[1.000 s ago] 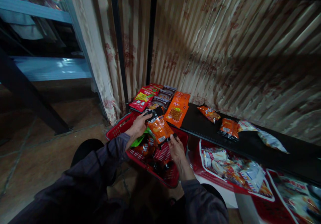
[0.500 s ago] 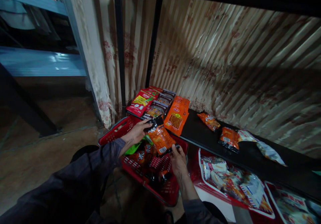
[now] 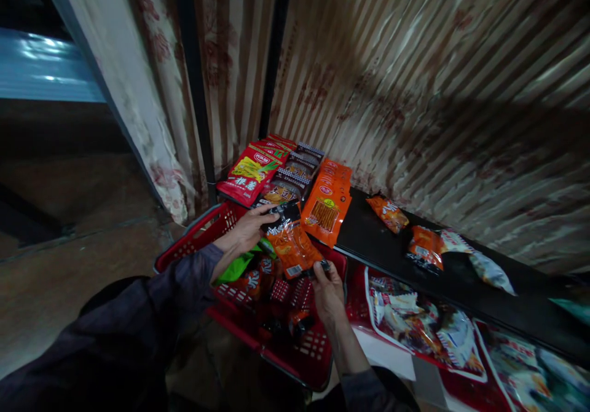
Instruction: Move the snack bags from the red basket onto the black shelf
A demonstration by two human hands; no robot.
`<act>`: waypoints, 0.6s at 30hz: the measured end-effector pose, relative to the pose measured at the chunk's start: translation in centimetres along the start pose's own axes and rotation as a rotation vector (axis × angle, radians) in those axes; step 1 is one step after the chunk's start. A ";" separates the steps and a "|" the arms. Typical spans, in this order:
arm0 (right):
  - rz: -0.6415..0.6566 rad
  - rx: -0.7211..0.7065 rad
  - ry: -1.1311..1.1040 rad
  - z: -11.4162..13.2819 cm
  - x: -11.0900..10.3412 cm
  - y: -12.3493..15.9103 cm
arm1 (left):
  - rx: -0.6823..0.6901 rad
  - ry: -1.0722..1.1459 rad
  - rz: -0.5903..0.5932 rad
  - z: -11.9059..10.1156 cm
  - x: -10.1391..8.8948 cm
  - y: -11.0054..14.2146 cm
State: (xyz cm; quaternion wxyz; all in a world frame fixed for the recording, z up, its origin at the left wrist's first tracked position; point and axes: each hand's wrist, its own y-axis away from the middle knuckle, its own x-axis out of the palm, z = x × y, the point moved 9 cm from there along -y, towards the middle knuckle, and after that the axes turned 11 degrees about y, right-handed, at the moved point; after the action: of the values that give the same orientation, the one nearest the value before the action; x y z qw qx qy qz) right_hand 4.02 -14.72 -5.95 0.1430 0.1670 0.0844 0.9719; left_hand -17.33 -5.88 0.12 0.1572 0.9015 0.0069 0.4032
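Observation:
My left hand point(image 3: 246, 230) grips the top end of an orange and black snack packet point(image 3: 291, 246), and my right hand point(image 3: 328, 286) pinches its lower edge. The packet hangs tilted over a red plastic basket point(image 3: 304, 356) that holds several more packets, among them a green one point(image 3: 237, 267). Just beyond, on the left end of a black shelf point(image 3: 369, 233), lie stacks of red packets point(image 3: 251, 172), dark chequered packets point(image 3: 290, 181) and orange packets point(image 3: 328, 203).
Loose orange packets point(image 3: 389, 212) and a pale bag point(image 3: 488, 270) lie farther right on the shelf. Below it are red-rimmed display boxes point(image 3: 415, 320) of wrapped snacks. Striped curtain cloth hangs behind; a black upright post point(image 3: 271, 61) stands at the shelf's left corner. Brown floor lies left.
The view has tilted down and moved closer to the shelf. Both hands keep hold of the orange packet over the basket, almost unmoved.

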 end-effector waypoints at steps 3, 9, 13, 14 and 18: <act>0.054 0.035 0.007 -0.4 0.8 0.2 | 0.000 0.001 -0.016 -0.6 -0.2 0.1; 0.068 0.119 0.070 -1.8 1.1 0.4 | 0.022 0.048 -0.058 -1.2 -0.6 0.1; 0.092 0.114 0.081 -2.1 1.0 0.3 | 0.050 0.052 0.041 -1.7 1.0 -0.1; 0.101 0.104 0.082 -2.0 0.9 0.3 | 0.057 0.060 0.067 -1.8 1.5 0.0; 0.113 0.048 0.066 -1.0 0.6 0.2 | 0.044 0.112 0.112 -1.3 2.5 0.7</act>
State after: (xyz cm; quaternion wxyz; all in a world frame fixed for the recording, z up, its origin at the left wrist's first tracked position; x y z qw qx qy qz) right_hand 3.04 -14.82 -6.69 0.0809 0.1430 0.1029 0.9810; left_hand -16.62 -5.80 2.95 0.1141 0.8797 -0.0258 0.4609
